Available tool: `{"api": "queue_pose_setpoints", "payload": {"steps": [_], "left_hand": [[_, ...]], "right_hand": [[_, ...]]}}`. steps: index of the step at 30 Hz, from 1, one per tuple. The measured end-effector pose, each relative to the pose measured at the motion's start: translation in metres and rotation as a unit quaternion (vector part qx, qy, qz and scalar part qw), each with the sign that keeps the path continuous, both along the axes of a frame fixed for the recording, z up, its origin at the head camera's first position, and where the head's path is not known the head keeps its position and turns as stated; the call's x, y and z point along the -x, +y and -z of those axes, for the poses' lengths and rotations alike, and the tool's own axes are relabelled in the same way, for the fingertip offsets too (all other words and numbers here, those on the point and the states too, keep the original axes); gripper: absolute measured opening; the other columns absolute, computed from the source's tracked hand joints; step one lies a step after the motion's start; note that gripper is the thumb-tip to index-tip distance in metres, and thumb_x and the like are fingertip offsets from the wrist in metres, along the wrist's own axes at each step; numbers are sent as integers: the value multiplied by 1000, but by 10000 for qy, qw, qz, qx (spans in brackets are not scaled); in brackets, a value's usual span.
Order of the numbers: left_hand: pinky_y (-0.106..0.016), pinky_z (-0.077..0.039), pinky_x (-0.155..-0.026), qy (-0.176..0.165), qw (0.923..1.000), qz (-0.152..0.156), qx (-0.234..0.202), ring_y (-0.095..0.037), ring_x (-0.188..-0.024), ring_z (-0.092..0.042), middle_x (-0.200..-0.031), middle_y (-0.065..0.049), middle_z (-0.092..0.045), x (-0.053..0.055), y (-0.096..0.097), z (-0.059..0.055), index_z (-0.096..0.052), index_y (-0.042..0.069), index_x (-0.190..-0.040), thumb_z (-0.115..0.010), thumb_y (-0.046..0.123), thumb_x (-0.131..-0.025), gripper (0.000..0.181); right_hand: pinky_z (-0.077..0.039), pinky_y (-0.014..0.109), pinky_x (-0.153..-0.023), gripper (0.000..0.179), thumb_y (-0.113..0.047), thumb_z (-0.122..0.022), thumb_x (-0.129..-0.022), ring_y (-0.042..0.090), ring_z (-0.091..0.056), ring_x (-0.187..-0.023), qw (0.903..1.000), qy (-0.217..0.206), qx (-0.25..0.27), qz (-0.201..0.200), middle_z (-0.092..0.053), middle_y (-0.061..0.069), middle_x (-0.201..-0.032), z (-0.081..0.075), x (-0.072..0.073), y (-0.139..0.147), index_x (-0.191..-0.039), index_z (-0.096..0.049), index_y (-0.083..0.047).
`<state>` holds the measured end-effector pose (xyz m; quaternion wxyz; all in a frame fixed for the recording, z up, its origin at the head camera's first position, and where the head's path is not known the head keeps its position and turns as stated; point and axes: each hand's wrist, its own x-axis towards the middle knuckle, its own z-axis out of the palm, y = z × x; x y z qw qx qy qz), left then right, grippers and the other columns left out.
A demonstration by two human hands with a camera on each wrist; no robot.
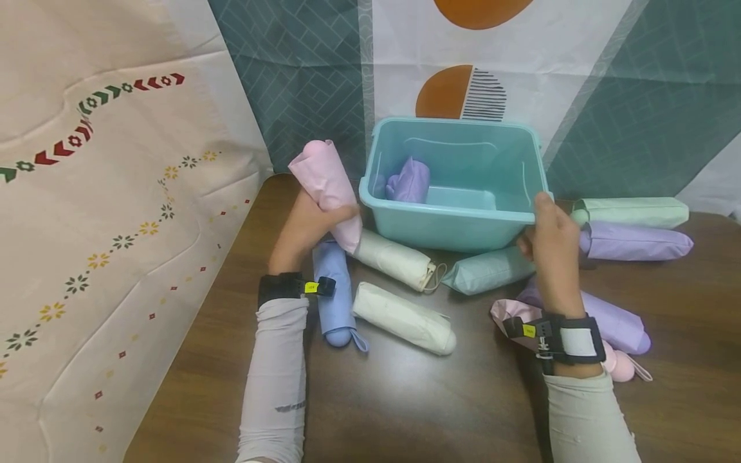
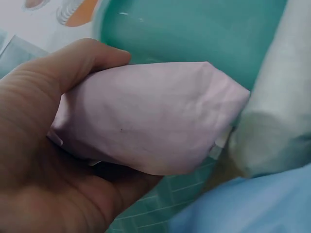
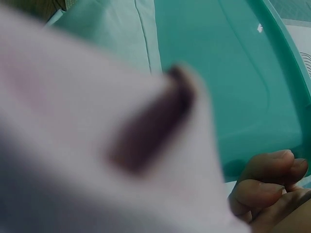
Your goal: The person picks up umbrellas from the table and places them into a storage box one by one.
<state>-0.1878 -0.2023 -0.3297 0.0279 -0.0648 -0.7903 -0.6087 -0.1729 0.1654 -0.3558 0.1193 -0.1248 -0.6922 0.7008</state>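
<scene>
My left hand point(image 1: 307, 228) grips a folded pink umbrella point(image 1: 325, 172), held tilted with its rounded handle end up, just left of the teal bin point(image 1: 451, 230). In the left wrist view, thumb and fingers wrap around the pink umbrella point(image 2: 150, 116). The right hand point(image 1: 554, 247) holds the bin's rim at its front right corner, fingers curled in the right wrist view. Inside the bin, at the left, sits a folded purple umbrella point(image 1: 412, 181). A blurred pale pink umbrella point(image 3: 73, 121) covers much of the right wrist view.
Left of centre lie a blue umbrella point(image 1: 334, 296) and two cream ones point(image 1: 399, 260). A grey-green umbrella point(image 1: 489, 270) lies before the bin. On the right are a mint umbrella point(image 1: 633, 212), two purple ones point(image 1: 639, 242) and a pink one point(image 1: 619, 366). Patterned cloth point(image 1: 312, 83) hangs behind.
</scene>
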Motion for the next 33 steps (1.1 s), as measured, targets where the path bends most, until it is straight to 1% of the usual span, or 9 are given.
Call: {"api": "queue_pose_setpoints", "payload": {"steps": [3, 6, 10, 15, 19, 24, 28, 32, 33], "left_hand": [[-35, -45, -89, 159, 9993, -130, -308, -25, -99, -53, -110, -12, -51, -2, -3, -5, -46, 4, -121, -75, 9, -77, 53], [-35, -44, -90, 300, 9977, -333, -503, -25, -102, -51, -114, -12, -49, -4, -4, -9, -43, 6, -125, -76, 13, -78, 57], [-35, -43, -92, 500, 9935, -588, -842, -25, -106, -50, -118, -11, -47, 0, -7, -7, -39, 7, -130, -75, 16, -79, 64], [-37, -44, -90, 768, 9868, -794, -1185, -27, -106, -49, -119, -11, -46, 5, -7, -2, -38, 8, -132, -74, 15, -77, 66], [-39, -45, -89, 780, 9827, -922, -1406, -28, -107, -49, -121, -11, -45, 4, -3, -1, -36, 9, -133, -72, 15, -78, 67], [-39, -46, -88, 615, 9812, -1095, -1467, -29, -110, -50, -124, -11, -43, 1, 2, -4, -33, 9, -136, -70, 17, -80, 68], [-38, -45, -89, 393, 9850, -1207, -1173, -27, -111, -48, -126, -9, -43, 0, 4, -5, -33, 10, -137, -69, 20, -80, 68], [-38, -45, -87, 266, 9893, -1153, -854, -27, -107, -50, -122, -10, -45, -1, 8, -6, -36, 8, -134, -68, 20, -80, 64], [-38, -46, -86, 257, 9897, -1134, -833, -28, -105, -51, -121, -10, -47, -1, 9, -7, -38, 8, -133, -68, 19, -79, 63]], "right_hand": [[-33, 27, -48, 53, -51, -61, -91, 17, -38, -52, 10000, -42, -16, 11, -35, 3, -59, 0, 1, 1, -74, -39, -6], [-33, 27, -48, 54, -52, -61, -91, 18, -38, -52, 10000, -75, -22, 16, -35, 3, -59, 0, 1, 1, -74, -38, -6], [-32, 28, -48, 54, -52, -60, -91, 18, -39, -51, 9999, -130, -82, 41, -35, 3, -59, 0, 1, 2, -74, -39, -6], [-31, 28, -48, 54, -52, -59, -91, 18, -39, -50, 9998, -167, -126, 52, -35, 2, -57, 0, 2, 2, -74, -39, -6], [-30, 28, -47, 53, -51, -59, -92, 18, -38, -50, 9999, -120, -86, 25, -34, 3, -57, 0, 1, 1, -74, -38, -6], [-30, 28, -47, 53, -51, -60, -92, 18, -36, -50, 10000, -32, -3, 5, -32, 3, -57, 2, 1, 1, -73, -38, -6], [-32, 27, -47, 53, -51, -60, -91, 18, -36, -51, 10000, -36, 39, 7, -32, 3, -58, 2, 1, 1, -73, -37, -7], [-33, 27, -47, 52, -51, -61, -91, 18, -35, -51, 9999, -43, 101, -23, -32, 3, -58, 2, 2, 1, -73, -38, -8], [-33, 27, -47, 52, -51, -61, -91, 18, -35, -51, 9999, -36, 114, -29, -32, 3, -58, 2, 2, 1, -73, -38, -8]]}}
